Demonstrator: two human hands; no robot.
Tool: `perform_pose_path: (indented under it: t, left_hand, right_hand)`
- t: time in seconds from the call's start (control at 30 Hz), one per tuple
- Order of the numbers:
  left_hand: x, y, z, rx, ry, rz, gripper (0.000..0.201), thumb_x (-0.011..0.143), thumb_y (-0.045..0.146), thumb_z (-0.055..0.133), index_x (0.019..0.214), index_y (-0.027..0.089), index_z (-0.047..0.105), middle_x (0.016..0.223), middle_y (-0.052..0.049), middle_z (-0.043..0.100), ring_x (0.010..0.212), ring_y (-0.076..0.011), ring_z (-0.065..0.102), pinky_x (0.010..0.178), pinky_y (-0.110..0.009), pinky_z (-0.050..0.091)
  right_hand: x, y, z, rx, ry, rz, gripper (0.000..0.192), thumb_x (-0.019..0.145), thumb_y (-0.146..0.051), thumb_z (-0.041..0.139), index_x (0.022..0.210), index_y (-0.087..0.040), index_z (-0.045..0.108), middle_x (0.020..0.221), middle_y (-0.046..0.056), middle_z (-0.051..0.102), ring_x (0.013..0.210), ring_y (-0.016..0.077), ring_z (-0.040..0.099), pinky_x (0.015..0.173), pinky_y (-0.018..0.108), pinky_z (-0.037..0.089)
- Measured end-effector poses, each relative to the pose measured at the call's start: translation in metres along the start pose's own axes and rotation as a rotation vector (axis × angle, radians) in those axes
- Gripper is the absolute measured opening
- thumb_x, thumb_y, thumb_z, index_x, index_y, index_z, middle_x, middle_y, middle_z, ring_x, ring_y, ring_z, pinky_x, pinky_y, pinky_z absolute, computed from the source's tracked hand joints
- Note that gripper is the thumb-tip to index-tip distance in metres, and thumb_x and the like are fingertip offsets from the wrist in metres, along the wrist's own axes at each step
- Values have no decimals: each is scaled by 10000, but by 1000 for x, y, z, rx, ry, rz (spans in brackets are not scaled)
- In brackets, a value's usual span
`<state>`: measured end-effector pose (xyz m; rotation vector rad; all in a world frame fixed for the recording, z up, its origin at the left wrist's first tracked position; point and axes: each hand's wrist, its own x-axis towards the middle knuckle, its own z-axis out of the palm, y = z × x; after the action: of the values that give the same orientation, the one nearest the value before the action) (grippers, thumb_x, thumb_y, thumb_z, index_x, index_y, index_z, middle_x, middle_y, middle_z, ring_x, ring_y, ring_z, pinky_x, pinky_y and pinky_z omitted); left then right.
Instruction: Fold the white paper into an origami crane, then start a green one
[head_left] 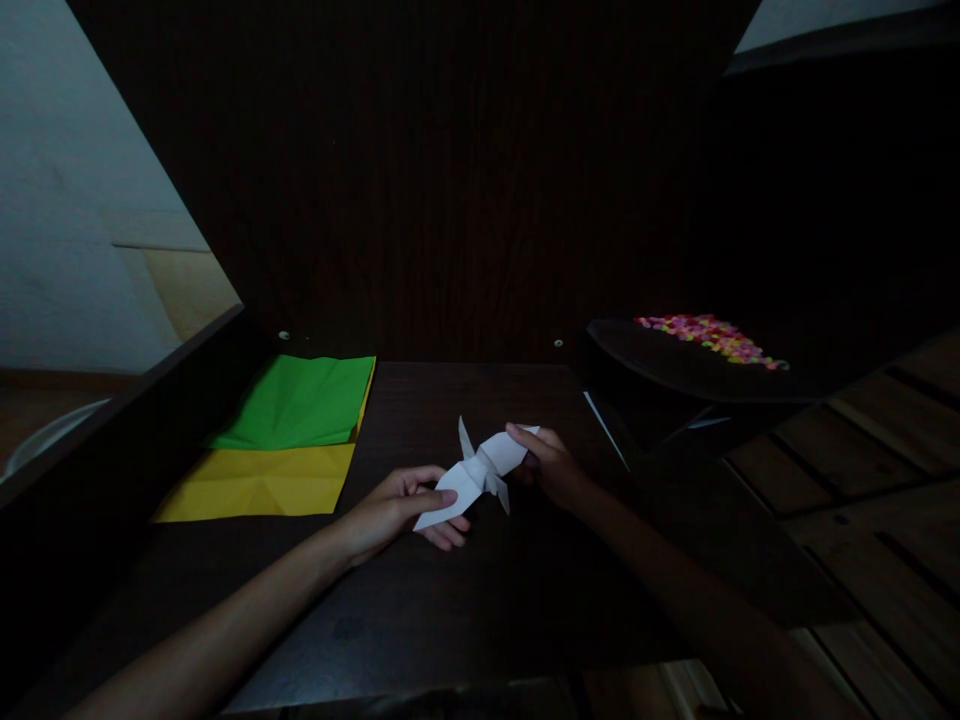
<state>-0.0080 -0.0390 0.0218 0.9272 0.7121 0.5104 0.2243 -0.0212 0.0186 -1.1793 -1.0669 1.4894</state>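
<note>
A white folded paper figure [480, 472] with pointed flaps hangs just above the dark wooden table [465, 610]. My left hand [397, 510] pinches its lower left end between thumb and fingers. My right hand [546, 462] grips its upper right end. Both hands hold the paper stretched between them near the table's middle.
A green paper sheet [300, 402] lies on a yellow sheet [259, 484] at the table's left. A dark tray [675, 365] with small multicoloured pieces [709, 338] sits at the right. A dark wall panel stands behind. Wooden floor boards [862, 470] show to the right.
</note>
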Motion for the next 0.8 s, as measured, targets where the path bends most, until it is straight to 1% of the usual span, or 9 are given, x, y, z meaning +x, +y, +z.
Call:
perform_pose_path:
  t: [0.07, 0.2, 0.27, 0.4, 0.53, 0.6, 0.7, 0.8]
  left_hand:
    - [0, -2, 1, 33, 13, -13, 348, 790, 356, 750, 986, 98, 623, 799, -146, 755, 675, -220, 735, 615, -299, 576]
    - [1, -3, 1, 101, 28, -8, 363, 779, 389, 757, 948, 90, 639, 760, -131, 754, 672, -214, 732, 609, -294, 573]
    - [1, -3, 0, 125, 42, 5, 349, 777, 385, 759, 913, 83, 648, 752, -134, 752, 669, -209, 730, 615, -293, 573]
    - [1, -1, -1, 148, 47, 3, 348, 779, 391, 755, 895, 76, 659, 768, -140, 752, 682, -210, 728, 639, -302, 575]
    - [1, -1, -4, 148, 18, -6, 349, 780, 388, 756, 913, 81, 657, 785, -139, 752, 692, -207, 727, 647, -300, 575]
    - [1, -1, -5, 158, -8, -6, 351, 763, 376, 774, 919, 86, 654, 800, -132, 750, 694, -199, 725, 651, -292, 575]
    - [0, 0, -7, 184, -35, 6, 371, 740, 380, 791, 928, 95, 645, 811, -112, 742, 639, -180, 709, 606, -282, 570]
    - [-1, 1, -8, 209, -45, 27, 359, 766, 400, 761, 915, 99, 637, 815, -101, 729, 580, -164, 683, 561, -282, 558]
  right_hand:
    - [-2, 2, 2, -55, -50, -23, 370, 730, -511, 697, 693, -156, 600, 516, -23, 557, 405, 85, 474, 328, 171, 287]
    - [-5, 5, 3, -165, -129, -70, 317, 744, -450, 702, 746, -143, 622, 505, -26, 574, 384, 76, 451, 336, 168, 298]
    - [-5, 4, 1, -218, -143, -77, 317, 748, -440, 706, 789, -132, 644, 513, -21, 592, 368, 75, 447, 333, 173, 316]
    - [-2, 1, -7, -257, -185, -90, 339, 741, -424, 728, 880, -119, 678, 591, 10, 656, 404, 95, 512, 349, 186, 383]
    - [0, -3, -13, -221, -267, -81, 333, 760, -391, 710, 934, -106, 706, 678, 55, 699, 477, 126, 578, 363, 196, 421]
    - [0, -5, -15, -168, -274, -56, 339, 766, -376, 696, 957, -97, 718, 695, 77, 710, 505, 146, 605, 365, 205, 436]
    - [1, -8, -17, -78, -282, 3, 373, 751, -356, 687, 1001, -82, 727, 689, 103, 719, 518, 179, 630, 365, 233, 457]
    - [3, -10, -22, -19, -293, 38, 398, 740, -326, 676, 1046, -76, 721, 708, 124, 730, 517, 199, 642, 372, 261, 477]
